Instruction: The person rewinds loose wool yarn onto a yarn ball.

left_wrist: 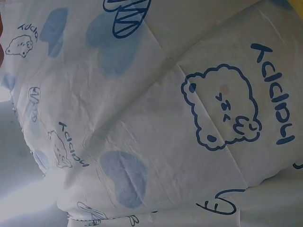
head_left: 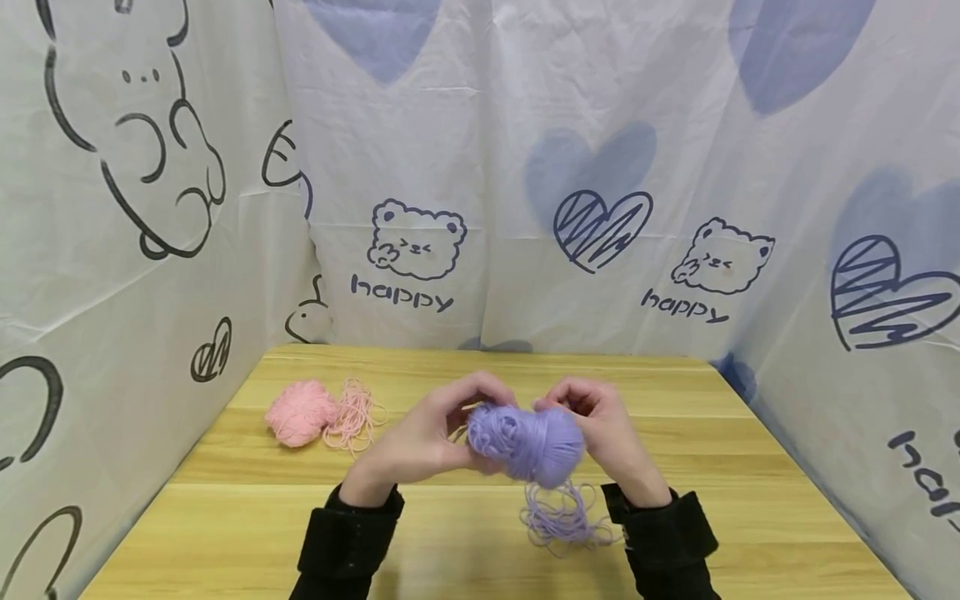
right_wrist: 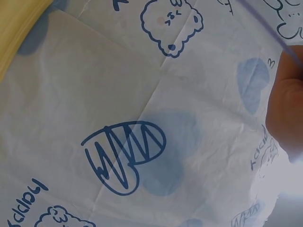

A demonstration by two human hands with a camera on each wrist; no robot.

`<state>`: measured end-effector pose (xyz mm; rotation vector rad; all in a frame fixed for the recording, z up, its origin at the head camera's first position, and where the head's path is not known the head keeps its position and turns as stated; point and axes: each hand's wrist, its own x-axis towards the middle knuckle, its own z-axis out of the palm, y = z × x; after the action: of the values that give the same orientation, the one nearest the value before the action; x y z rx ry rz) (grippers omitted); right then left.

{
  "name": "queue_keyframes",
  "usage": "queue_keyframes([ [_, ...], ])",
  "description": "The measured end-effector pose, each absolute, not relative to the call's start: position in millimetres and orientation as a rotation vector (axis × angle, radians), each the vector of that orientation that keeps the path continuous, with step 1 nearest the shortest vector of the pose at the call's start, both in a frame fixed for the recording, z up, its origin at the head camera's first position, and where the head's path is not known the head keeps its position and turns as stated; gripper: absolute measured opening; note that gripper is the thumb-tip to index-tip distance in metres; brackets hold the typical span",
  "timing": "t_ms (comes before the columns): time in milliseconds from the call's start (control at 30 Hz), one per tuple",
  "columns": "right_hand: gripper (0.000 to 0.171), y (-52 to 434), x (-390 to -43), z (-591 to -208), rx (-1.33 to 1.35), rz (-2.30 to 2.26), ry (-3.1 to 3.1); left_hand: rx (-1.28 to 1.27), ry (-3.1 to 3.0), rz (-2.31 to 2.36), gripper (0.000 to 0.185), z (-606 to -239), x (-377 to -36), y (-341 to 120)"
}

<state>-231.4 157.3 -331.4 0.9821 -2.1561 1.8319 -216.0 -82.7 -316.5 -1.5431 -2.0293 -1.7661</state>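
Observation:
In the head view a purple yarn ball (head_left: pixel 529 443) is held above the wooden table (head_left: pixel 225 533) between both hands. My left hand (head_left: pixel 427 435) grips its left side with curled fingers. My right hand (head_left: pixel 603 429) curls its fingers at the ball's upper right, pinching near the top. Loose purple strands (head_left: pixel 558 517) hang from the ball onto the table. The left wrist view shows only the printed cloth. In the right wrist view a part of a hand (right_wrist: pixel 287 109) and a thin purple strand (right_wrist: pixel 265 28) show at the right edge.
A pink yarn ball (head_left: pixel 300 412) with loose pink strands (head_left: pixel 352 414) lies at the table's back left. White cloth printed with bears and hearts (head_left: pixel 525 167) walls the table on three sides. Black sleeves (head_left: pixel 345 542) cover both wrists.

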Motion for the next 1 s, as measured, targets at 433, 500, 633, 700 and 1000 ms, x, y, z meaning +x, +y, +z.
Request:
queue_keyframes([
  [433, 0.008, 154.1, -234.1, -336.2, 0.924, 1.742, -2.372, -1.196, -1.882, -2.061, 0.057, -308.6, -210.3, -84.6],
  [500, 0.009, 153.7, -233.9, -336.0, 0.911, 1.742, -2.385, -1.174, -1.887, -2.058, 0.057, -308.1, -210.2, -84.1],
  [633, 0.01, 153.5, -234.0, -336.0, 0.91, 1.753, -2.384, -1.138, -1.908, -2.062, 0.057, -308.1, -210.0, -83.4],
  [700, 0.011, 153.5, -234.2, -336.3, 0.918, 1.767, -2.383, -1.113, -1.917, -2.058, 0.057, -308.3, -209.6, -83.2],
  [1000, 0.02, 153.8, -235.6, -335.9, 0.941, 1.704, -2.384, -0.914, -1.926, -1.982, 0.056, -307.8, -211.2, -80.5],
])
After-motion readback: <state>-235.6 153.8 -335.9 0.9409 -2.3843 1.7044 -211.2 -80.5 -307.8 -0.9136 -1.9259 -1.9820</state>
